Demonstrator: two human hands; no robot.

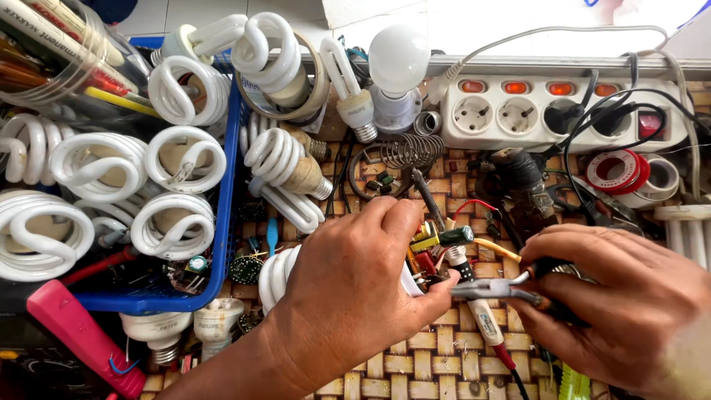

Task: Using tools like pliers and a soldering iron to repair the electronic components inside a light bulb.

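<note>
— Where is the lamp base pointing?
— Your left hand [348, 285] is clenching the spiral lamp [278, 275], circuit board [429, 248] facing right. Your right hand [622, 304] is gripping pliers [492, 289], tips pointing left, lying crosswise. The blue basket [226, 215] is crowding the left.

A lamp repair workshop: a blue crate [231, 185] of spiral bulbs [178, 159] left of the left hand [348, 285], a switched power strip [563, 111] and tape rolls [626, 174] beyond the right hand [629, 304]

Free woven surface is left only along the counter [452, 370]'s near edge; the left side is blocked by the blue basket [229, 192], the far edge by the power strip [518, 115].
</note>
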